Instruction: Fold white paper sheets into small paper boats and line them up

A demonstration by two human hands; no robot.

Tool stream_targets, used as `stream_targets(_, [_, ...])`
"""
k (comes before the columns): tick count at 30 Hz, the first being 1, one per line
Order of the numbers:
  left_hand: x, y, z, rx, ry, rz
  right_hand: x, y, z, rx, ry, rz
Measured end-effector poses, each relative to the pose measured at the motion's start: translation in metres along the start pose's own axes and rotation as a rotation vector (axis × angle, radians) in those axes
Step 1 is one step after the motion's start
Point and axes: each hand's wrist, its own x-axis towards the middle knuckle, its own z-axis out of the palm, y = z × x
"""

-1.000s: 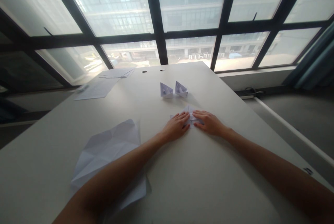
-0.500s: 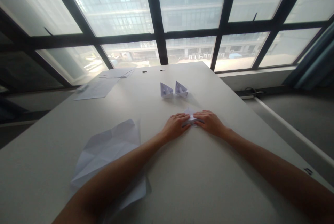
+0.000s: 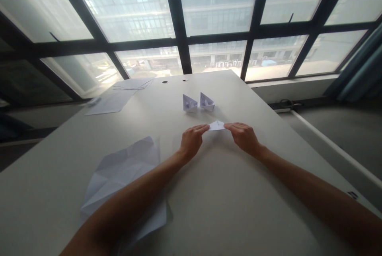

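Note:
A small piece of folded white paper (image 3: 217, 126) is stretched between my two hands, just above or on the table; I cannot tell which. My left hand (image 3: 192, 139) pinches its left end. The right end is gripped in the closed fingers of my right hand (image 3: 243, 136). Beyond the hands stand two folded paper boats (image 3: 190, 103), side by side with pointed tips up. A large creased sheet of paper (image 3: 125, 168) lies partly under my left forearm.
The white table (image 3: 209, 204) reaches to a wall of dark-framed windows (image 3: 182, 41). Flat paper sheets (image 3: 112, 102) lie at the far left. Round holes (image 3: 164, 82) mark the table's far end. A blue curtain (image 3: 352, 77) hangs at the right.
My hands have drawn apart, from lying over the paper to holding it by its ends. The paper now shows as a flatter, pointed shape. The boats and large sheet have stayed put.

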Motion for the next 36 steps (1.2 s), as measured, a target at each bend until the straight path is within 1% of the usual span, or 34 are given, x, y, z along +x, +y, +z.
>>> stream_targets(2, [-0.001,-0.002,0.003,-0.002,-0.014,0.029,0.0,0.0,0.001,0.012,-0.033,0.012])
stream_targets(6, [-0.003,-0.002,0.009,0.061,-0.106,0.087,-0.001,0.001,0.005,0.046,-0.22,0.034])
stream_targets(8, [-0.005,0.001,0.01,0.083,-0.129,0.098,-0.002,0.002,0.008,0.07,-0.29,0.031])
stream_targets(10, [-0.007,0.004,0.012,0.092,-0.125,0.119,-0.003,0.001,0.01,0.069,-0.321,0.032])
stream_targets(12, [-0.008,0.008,0.014,0.08,-0.142,0.178,-0.004,-0.001,0.012,0.052,-0.339,0.03])
stream_targets(15, [-0.01,0.01,0.019,0.016,-0.253,0.268,-0.006,-0.007,0.013,0.04,-0.367,0.046])
stream_targets(17, [-0.01,0.009,0.022,-0.023,-0.317,0.279,-0.007,-0.011,0.015,0.051,-0.385,0.059])
stream_targets(18, [-0.01,0.009,0.023,-0.034,-0.328,0.276,-0.007,-0.012,0.015,0.064,-0.398,0.052])
stream_targets(22, [-0.01,0.008,0.025,-0.052,-0.312,0.271,-0.009,-0.011,0.019,0.13,-0.451,-0.02])
stream_targets(25, [-0.01,0.008,0.025,-0.044,-0.313,0.263,-0.01,-0.01,0.023,0.112,-0.443,0.01])
stream_targets(29, [-0.01,0.007,0.026,-0.029,-0.317,0.262,-0.013,-0.01,0.029,0.027,-0.412,0.155])
stream_targets(33, [-0.01,0.006,0.029,-0.036,-0.287,0.204,-0.013,-0.006,0.034,0.004,-0.331,0.307])
stream_targets(36, [-0.009,0.006,0.03,-0.033,-0.27,0.151,-0.011,-0.002,0.034,0.029,-0.25,0.339])
